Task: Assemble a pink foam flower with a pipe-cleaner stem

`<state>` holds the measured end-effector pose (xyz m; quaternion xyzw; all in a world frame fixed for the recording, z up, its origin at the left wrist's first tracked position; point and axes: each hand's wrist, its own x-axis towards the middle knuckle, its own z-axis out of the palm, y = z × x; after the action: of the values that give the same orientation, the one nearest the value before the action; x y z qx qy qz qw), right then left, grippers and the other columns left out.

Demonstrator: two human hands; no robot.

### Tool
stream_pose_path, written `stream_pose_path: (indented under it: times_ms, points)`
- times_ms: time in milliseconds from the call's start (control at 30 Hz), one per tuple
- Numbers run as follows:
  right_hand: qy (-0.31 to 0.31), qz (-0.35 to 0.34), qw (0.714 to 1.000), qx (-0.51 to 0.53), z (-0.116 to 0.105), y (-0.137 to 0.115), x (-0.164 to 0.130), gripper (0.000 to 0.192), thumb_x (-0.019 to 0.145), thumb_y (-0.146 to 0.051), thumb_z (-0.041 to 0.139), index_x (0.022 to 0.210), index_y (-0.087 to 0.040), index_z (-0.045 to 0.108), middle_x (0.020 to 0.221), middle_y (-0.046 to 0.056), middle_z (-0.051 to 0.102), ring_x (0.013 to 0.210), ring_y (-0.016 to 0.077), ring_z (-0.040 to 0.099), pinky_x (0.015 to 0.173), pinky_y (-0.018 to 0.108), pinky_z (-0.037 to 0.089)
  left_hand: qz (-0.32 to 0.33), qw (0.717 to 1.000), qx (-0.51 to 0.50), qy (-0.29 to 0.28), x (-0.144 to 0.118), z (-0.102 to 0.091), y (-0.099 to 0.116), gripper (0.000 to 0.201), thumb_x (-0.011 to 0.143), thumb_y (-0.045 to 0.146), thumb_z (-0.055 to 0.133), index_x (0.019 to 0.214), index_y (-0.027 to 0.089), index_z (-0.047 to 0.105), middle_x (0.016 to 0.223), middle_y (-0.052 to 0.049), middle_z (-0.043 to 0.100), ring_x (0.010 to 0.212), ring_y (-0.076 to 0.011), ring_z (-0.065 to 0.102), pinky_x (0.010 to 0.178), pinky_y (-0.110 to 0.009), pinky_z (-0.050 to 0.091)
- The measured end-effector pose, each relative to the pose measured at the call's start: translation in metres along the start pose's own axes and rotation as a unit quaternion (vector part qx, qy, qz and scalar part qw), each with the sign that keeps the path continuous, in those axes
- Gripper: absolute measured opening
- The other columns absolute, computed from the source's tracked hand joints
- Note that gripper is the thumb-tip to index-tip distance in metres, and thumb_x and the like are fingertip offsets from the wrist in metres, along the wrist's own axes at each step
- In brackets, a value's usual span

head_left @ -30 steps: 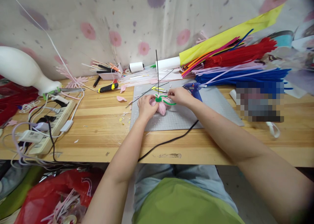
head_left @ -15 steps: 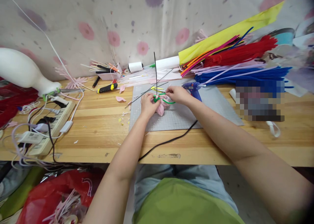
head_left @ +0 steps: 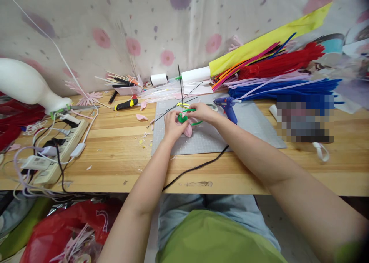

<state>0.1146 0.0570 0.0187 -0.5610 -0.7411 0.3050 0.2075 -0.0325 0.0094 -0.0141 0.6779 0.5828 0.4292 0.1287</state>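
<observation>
My left hand (head_left: 173,125) is closed round the base of a pink flower (head_left: 188,131), whose petals hang down over the grey cutting mat (head_left: 201,142). A dark stem wire (head_left: 180,88) rises upright from that base. Green pipe cleaner (head_left: 182,119) is wound at the base, beside my left fingertips. My right hand (head_left: 201,112) pinches the loose green length, which curves out in a loop to the right. Its fingers partly hide the petals behind. Just right of my right hand, a blue glue gun (head_left: 229,108) rests on the mat.
Blue pipe cleaners (head_left: 282,89) and red ones (head_left: 284,63) are piled at the back right. A black-and-yellow utility knife (head_left: 126,104) and loose pink petals (head_left: 141,117) lie left of the mat. A power strip (head_left: 62,151) with tangled cables sits further left. A black cable (head_left: 196,166) crosses the front.
My right hand has moved slightly left, closer to my left hand, drawing the green pipe cleaner round the base. The stem wire leans a little more to the left.
</observation>
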Motion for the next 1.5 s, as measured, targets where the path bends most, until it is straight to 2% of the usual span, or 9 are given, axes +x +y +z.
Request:
stream_pose_path:
  times_ms: [233,400,533,667,833,933,1067,1267,1500]
  points:
    - [-0.055,-0.014,0.991,0.124,-0.004,-0.005,-0.009,0.029,0.064,-0.044,0.06,0.066,-0.015,0.057,0.057,-0.005,0.043,0.057,0.0079,0.035,0.055,0.022,0.028,0.035,0.998,-0.04,-0.037,0.0,-0.008,-0.005,0.026,0.065,0.01,0.057,0.088,0.022,0.059,0.095,-0.004,0.062,0.099,-0.0202,0.054,0.09,-0.034,0.041]
    - [-0.056,0.003,0.993,0.106,-0.005,-0.007,-0.009,0.017,0.067,-0.031,0.06,0.07,-0.014,0.059,0.06,-0.004,0.048,0.058,0.008,0.039,0.055,0.021,0.03,0.063,0.996,0.059,-0.03,-0.001,-0.017,-0.003,0.024,0.066,0.017,0.061,0.089,0.022,0.062,0.099,-0.006,0.062,0.102,-0.0231,0.053,0.092,-0.037,0.038]
    - [-0.041,0.008,0.996,0.081,-0.004,-0.007,-0.007,0.012,0.07,-0.026,0.059,0.071,-0.014,0.059,0.06,-0.004,0.049,0.058,0.0079,0.04,0.053,0.02,0.03,0.097,0.985,0.141,-0.019,-0.002,-0.028,-0.001,0.01,0.071,0.03,0.063,0.077,0.023,0.063,0.093,-0.007,0.062,0.099,-0.0251,0.052,0.09,-0.039,0.036]
    - [-0.037,0.003,0.993,0.109,0.0,-0.003,-0.009,0.013,0.072,-0.027,0.058,0.07,-0.014,0.058,0.061,-0.004,0.05,0.057,0.0071,0.04,0.052,0.019,0.031,0.114,0.98,0.153,-0.046,-0.002,-0.033,0.0,0.01,0.071,0.032,0.063,0.075,0.023,0.061,0.091,-0.006,0.062,0.095,-0.0246,0.052,0.088,-0.039,0.036]
    - [-0.055,0.005,0.972,0.228,-0.004,-0.001,-0.001,0.022,0.075,-0.024,0.055,0.096,-0.017,0.057,0.073,-0.001,0.06,0.053,0.0062,0.043,0.051,0.018,0.034,0.067,0.995,0.062,-0.042,-0.002,-0.027,-0.002,0.014,0.066,0.018,0.062,0.078,0.021,0.056,0.084,-0.003,0.063,0.087,-0.0203,0.055,0.083,-0.034,0.04]
    - [-0.053,0.019,0.964,0.26,-0.015,-0.008,0.011,0.029,0.077,-0.021,0.053,0.106,-0.018,0.052,0.084,0.003,0.066,0.053,0.0063,0.046,0.049,0.018,0.035,-0.006,0.998,-0.067,-0.009,0.001,-0.019,-0.009,0.012,0.067,0.018,0.06,0.076,0.02,0.053,0.08,-0.002,0.062,0.08,-0.0162,0.056,0.08,-0.031,0.043]
    - [-0.099,-0.047,0.977,0.182,-0.034,-0.029,0.025,0.023,0.084,-0.032,0.052,0.1,-0.016,0.057,0.091,0.007,0.068,0.058,0.0072,0.05,0.051,0.018,0.036,-0.099,0.965,-0.241,0.015,0.006,-0.01,-0.015,0.022,0.066,0.022,0.064,0.085,0.019,0.052,0.08,-0.001,0.061,0.074,-0.0118,0.058,0.075,-0.026,0.045]
    - [-0.124,-0.087,0.987,0.049,-0.056,-0.06,0.049,0.061,0.086,-0.066,0.03,0.098,-0.016,0.062,0.082,0.009,0.069,0.07,0.014,0.057,0.061,0.023,0.041,-0.075,0.965,-0.249,0.024,0.003,-0.009,-0.009,0.013,0.066,0.02,0.065,0.072,0.019,0.052,0.071,0.002,0.057,0.067,-0.0093,0.052,0.07,-0.023,0.043]
    - [-0.108,-0.089,0.988,-0.059,-0.085,-0.055,0.073,0.038,0.073,-0.053,0.065,0.082,-0.016,0.068,0.072,0.004,0.062,0.076,0.0159,0.057,0.064,0.027,0.04,-0.145,0.929,-0.339,0.017,0.001,-0.008,-0.015,0.019,0.065,0.026,0.066,0.073,0.019,0.051,0.069,0.002,0.057,0.064,-0.0094,0.054,0.068,-0.024,0.044]
